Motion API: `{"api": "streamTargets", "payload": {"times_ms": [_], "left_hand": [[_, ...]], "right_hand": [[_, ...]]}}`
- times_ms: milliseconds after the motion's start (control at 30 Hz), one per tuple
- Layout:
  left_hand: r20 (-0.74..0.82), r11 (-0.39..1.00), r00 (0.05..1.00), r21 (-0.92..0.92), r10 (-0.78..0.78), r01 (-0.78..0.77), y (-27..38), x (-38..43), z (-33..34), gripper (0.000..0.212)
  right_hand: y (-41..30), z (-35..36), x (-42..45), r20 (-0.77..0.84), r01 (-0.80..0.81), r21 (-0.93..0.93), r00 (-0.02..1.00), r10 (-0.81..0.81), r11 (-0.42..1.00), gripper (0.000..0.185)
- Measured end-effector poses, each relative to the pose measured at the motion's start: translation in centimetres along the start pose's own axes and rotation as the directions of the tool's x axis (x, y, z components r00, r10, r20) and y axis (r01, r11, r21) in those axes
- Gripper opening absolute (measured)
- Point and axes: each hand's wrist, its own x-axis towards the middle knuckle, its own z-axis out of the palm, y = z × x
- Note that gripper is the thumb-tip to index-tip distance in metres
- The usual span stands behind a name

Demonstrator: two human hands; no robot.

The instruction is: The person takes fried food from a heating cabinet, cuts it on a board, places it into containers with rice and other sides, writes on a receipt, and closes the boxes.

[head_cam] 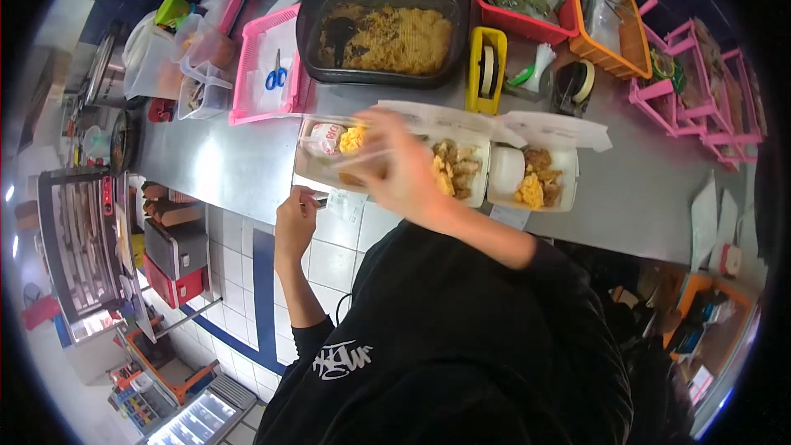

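Note:
Several open paper food boxes stand in a row on the steel counter. The leftmost box (307,167) holds a wrapped item (323,138) with red print and yellow crumbly food (351,139). Over it and the box beside it reaches my right hand (398,164), blurred; whether it grips anything is unclear. Brown pieces and yellow food (454,170) lie in the middle box. In the right box (562,201) are a white block or tub (506,168), brown fried pieces and yellow food. At the counter's near edge my left hand (296,216) pinches a small dark object (321,203), beside a printed paper slip (346,205).
Behind the boxes stand a black food tray (309,65), a yellow tape dispenser (473,83), a black tape dispenser (571,86), a red basket (525,26) and an orange basket (618,62). Blue scissors (276,77) lie in a pink basket (250,59). Pink racks (673,89) stand right.

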Motion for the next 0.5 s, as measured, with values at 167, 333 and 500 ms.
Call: {"api": "streamTargets", "payload": {"times_ms": [167,333,500], "left_hand": [[0.058,0.997,0.998,0.071,0.025,-0.029,-2.0,-1.7,-0.2,0.012],[0.197,0.972,0.974,-0.222,0.117,-0.072,-3.2,-2.9,1.2,0.015],[0.349,0.983,0.920,-0.111,0.179,-0.149,-0.5,-1.4,3.9,0.019]], "right_hand": [[6.0,11.1,-0.6,0.057,-0.005,-0.510,0.998,0.040,0.860,0.089],[5.2,8.8,-8.8,-0.019,0.190,-0.148,0.981,-0.195,0.971,0.057],[5.9,-1.9,-16.1,-0.184,0.010,-0.419,0.978,-0.096,0.908,0.023]]}}
